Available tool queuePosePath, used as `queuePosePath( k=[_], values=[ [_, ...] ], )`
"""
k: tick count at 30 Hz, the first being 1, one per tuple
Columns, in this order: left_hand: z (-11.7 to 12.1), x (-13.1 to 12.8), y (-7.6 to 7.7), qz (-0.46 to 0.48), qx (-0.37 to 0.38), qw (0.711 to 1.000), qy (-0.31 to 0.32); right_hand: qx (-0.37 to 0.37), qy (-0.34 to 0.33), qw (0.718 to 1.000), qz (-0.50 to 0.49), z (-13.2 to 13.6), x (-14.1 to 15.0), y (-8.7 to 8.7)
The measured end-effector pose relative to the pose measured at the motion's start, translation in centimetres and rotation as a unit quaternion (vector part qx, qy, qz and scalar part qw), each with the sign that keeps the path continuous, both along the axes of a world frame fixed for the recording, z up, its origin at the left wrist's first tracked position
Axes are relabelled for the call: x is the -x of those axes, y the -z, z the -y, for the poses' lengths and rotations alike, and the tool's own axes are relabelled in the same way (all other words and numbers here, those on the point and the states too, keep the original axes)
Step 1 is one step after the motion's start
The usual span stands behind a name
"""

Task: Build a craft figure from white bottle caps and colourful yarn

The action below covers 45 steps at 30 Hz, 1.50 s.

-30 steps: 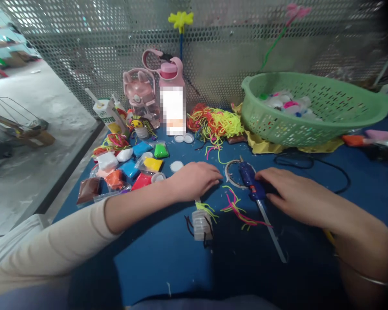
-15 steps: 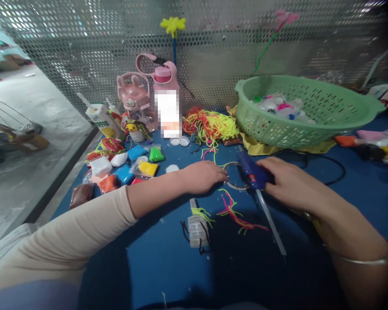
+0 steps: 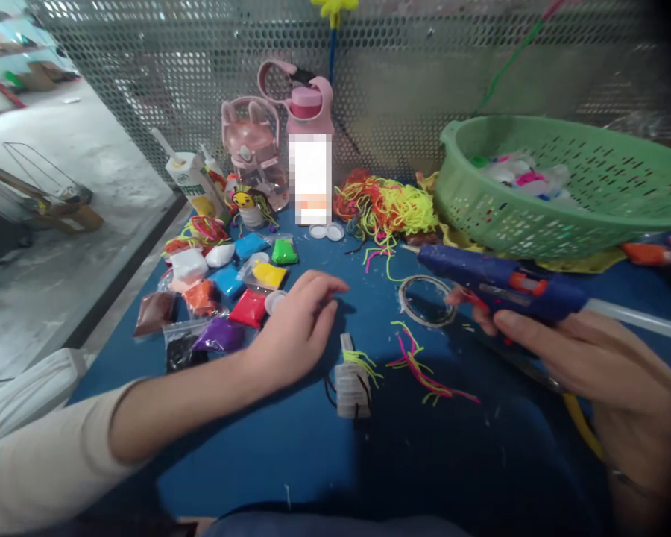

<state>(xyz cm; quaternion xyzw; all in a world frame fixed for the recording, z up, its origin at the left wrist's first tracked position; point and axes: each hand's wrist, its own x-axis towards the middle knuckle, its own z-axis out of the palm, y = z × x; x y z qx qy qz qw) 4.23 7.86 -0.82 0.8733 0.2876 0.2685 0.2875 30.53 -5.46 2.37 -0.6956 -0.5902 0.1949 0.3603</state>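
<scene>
My right hand (image 3: 570,350) is wrapped round a blue hot glue gun (image 3: 481,276), a finger at its red trigger. The nozzle points left and a clear glue stick (image 3: 640,319) sticks out of the back. Below the nozzle a ring-shaped roll (image 3: 428,301) lies flat on the table. My left hand (image 3: 299,324) hangs loosely with fingers apart, holding nothing. Close to it lies a small clear ribbed plastic bottle (image 3: 353,391) with yellow-green strands at its neck and dark strands at its sides. Pink and yellow yarn pieces (image 3: 422,373) lie to its right.
Bags of coloured clay (image 3: 249,307) crowd the left side of the blue table (image 3: 246,466). At the back stand a drink carton (image 3: 193,183), a pink bottle (image 3: 310,112) and a yarn heap (image 3: 394,205). A green basket (image 3: 497,224) holds small plastic items.
My right hand has lifted the glue gun from beside the ring-shaped roll and turned its nozzle leftward. My left hand has left the roll and moved left, toward the clay bags. The view has shifted slightly.
</scene>
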Motion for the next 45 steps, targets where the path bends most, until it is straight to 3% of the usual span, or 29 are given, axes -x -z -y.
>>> queuePosePath(
  k=[2,5,7,15,26,45],
  values=[
    [2.8,2.2,0.4,0.000,0.046,0.999,-0.025,0.043,-0.042,0.998,0.001,0.0,-0.4,0.4],
    [5.7,4.4,1.5,0.017,0.066,0.998,0.014,0.091,-0.064,0.994,0.023,0.0,-0.5,0.8],
    [6.4,5.0,2.3,0.018,0.066,0.996,0.049,0.097,-0.075,0.992,0.027,0.0,-0.1,0.8],
    [5.4,4.5,3.8,-0.023,0.039,0.991,0.127,0.150,-0.091,0.984,-0.027,-0.3,0.9,0.9],
    [5.1,4.5,3.6,-0.015,0.076,0.990,0.120,0.150,-0.114,0.980,0.069,-0.3,0.9,1.0],
    [4.8,4.4,3.5,-0.012,0.079,0.989,0.123,0.157,-0.122,0.971,0.136,-0.8,1.9,0.7]
  ],
)
